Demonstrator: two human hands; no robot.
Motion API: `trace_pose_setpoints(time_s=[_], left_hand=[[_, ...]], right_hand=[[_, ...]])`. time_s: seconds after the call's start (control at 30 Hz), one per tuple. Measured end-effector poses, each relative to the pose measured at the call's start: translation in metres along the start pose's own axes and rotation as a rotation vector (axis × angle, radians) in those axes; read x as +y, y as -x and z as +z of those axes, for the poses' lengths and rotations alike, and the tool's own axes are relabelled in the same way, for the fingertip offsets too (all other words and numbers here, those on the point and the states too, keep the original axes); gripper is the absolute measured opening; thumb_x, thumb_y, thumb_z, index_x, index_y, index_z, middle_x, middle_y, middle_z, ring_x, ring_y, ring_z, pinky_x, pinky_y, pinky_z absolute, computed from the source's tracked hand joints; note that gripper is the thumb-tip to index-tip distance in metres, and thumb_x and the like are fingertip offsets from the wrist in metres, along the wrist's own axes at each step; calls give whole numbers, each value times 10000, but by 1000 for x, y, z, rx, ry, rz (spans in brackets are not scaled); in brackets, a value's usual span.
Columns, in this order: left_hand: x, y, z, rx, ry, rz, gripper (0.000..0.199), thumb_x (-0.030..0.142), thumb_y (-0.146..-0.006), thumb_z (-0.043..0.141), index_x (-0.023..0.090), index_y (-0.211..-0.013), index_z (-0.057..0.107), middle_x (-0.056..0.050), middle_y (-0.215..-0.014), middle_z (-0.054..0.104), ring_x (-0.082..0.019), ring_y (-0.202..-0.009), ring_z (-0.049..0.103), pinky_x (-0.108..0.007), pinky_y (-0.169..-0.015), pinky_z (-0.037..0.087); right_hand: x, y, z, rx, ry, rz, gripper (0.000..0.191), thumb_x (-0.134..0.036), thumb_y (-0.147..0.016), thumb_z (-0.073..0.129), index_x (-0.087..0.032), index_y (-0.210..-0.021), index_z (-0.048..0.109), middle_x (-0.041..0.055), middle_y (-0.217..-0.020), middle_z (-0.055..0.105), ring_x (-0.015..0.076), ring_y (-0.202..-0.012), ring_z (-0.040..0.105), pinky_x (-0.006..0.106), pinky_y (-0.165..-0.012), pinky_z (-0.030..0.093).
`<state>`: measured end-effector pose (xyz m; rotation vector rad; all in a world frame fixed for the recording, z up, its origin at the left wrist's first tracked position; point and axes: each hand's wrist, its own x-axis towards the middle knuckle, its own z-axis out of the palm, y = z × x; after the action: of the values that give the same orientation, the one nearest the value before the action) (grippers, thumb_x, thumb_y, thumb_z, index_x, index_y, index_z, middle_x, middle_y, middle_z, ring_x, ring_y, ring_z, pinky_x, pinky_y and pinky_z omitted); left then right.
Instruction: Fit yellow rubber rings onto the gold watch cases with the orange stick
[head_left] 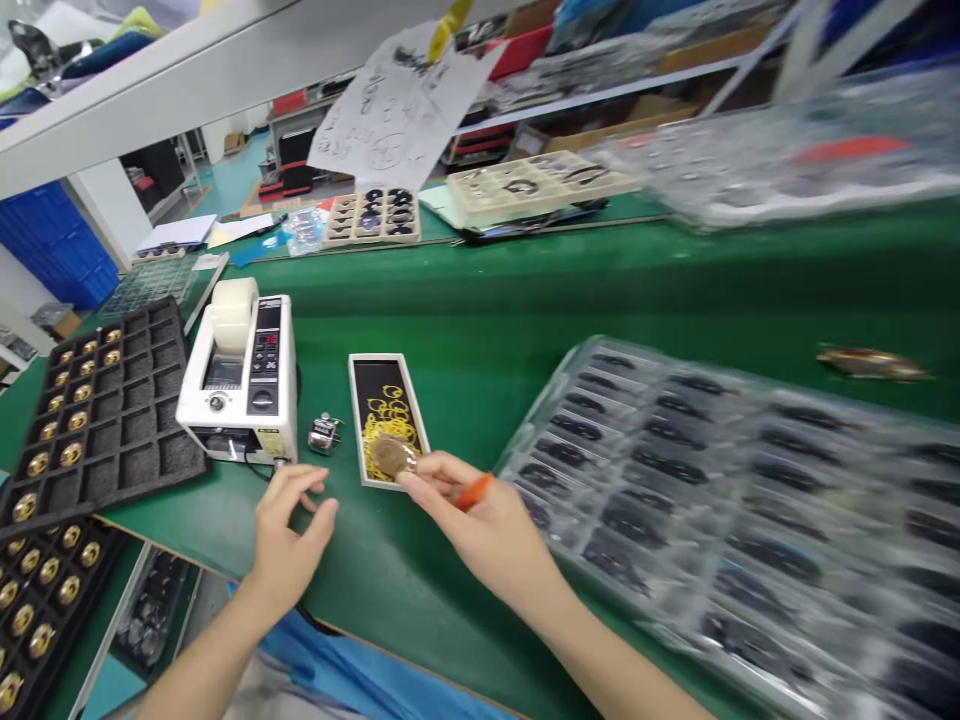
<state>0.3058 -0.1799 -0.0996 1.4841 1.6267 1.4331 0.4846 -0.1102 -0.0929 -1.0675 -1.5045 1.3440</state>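
Note:
My right hand [476, 505] pinches a round metallic disc [391, 455] between thumb and fingertips, and an orange-handled tool [475, 492] is tucked in the same hand. The disc is over the near end of a white-rimmed box [417, 408] with yellow rings [386, 408] inside. My left hand [292, 530] is above the green bench edge with thumb and fingers apart, holding nothing. It is just in front of the white tape dispenser [277, 400] and near a small metal device [324, 433].
Black trays [161, 440] with gold round parts are at the left. A clear compartment tray [547, 395] of dark parts covers the right side. A shiny piece [874, 363] lies behind it. Parts boxes [371, 237] stand along the back ledge, with a shelf beam [150, 95] above.

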Motion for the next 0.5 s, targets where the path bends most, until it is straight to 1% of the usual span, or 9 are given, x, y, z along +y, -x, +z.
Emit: trace_pose_setpoints(time_s=[0.07,0.1,0.13,0.17,0.27,0.37,0.4,0.43,0.5], left_hand=[[-1,5,-18,147,265,-303,274,393,-784,696,152,-913,714,-49,-727,665,-132,-598,596,-232,-526,453],[-3,5,-28,210,365,-399,346,461,-763,702,138,-890,707,-23,-644,631,-108,-517,554,-210,-463,398],[-4,2,-37,259,431,-452,417,521,-747,696,127,-882,699,-4,-594,600,-90,-464,514,-196,-426,349],[-6,-3,-46,290,461,-470,469,567,-735,686,119,-876,693,11,-562,573,-76,-429,478,-188,-405,311],[-8,-21,-63,308,457,-451,493,592,-679,714,115,-797,671,58,-480,473,-51,-365,372,-184,-381,255],[2,-32,-65,318,435,-373,390,511,-660,757,145,-683,625,91,-448,372,-46,-375,313,-185,-397,247],[8,-34,-65,326,429,-336,351,470,-671,763,155,-655,611,83,-467,385,-51,-401,331,-187,-418,270],[15,-35,-64,324,406,-285,313,428,-689,761,161,-642,604,60,-516,445,-60,-443,374,-193,-450,304],[31,-37,-63,249,249,-139,230,346,-747,727,170,-653,612,-20,-760,619,-102,-602,506,-216,-549,383]], right_hand=[[2,3,-1,84,184,-170,395,-545,-821,608,-211,-626,528,-38,-529,378,107,-479,330,264,-468,272],[3,5,-1,103,239,-241,379,-517,-846,591,-216,-624,527,-35,-528,384,109,-471,325,270,-465,275],[3,6,0,107,274,-301,362,-490,-865,579,-221,-628,527,-33,-529,393,109,-464,320,274,-460,278],[3,8,1,103,293,-350,343,-465,-876,575,-224,-636,532,-30,-532,405,110,-458,320,276,-456,282],[1,9,4,81,294,-416,294,-424,-881,582,-229,-663,555,-21,-551,450,113,-452,338,275,-452,297],[1,5,3,57,237,-365,305,-456,-878,571,-230,-673,569,-14,-577,462,122,-469,365,275,-463,320],[1,3,2,43,208,-332,322,-482,-872,568,-229,-672,571,-9,-593,472,127,-485,383,275,-471,334],[1,1,1,27,174,-298,341,-511,-862,570,-227,-673,575,-1,-616,493,133,-507,410,275,-485,353],[2,-1,-1,-13,97,-226,375,-566,-835,580,-221,-688,588,24,-693,563,150,-581,484,278,-532,404]])
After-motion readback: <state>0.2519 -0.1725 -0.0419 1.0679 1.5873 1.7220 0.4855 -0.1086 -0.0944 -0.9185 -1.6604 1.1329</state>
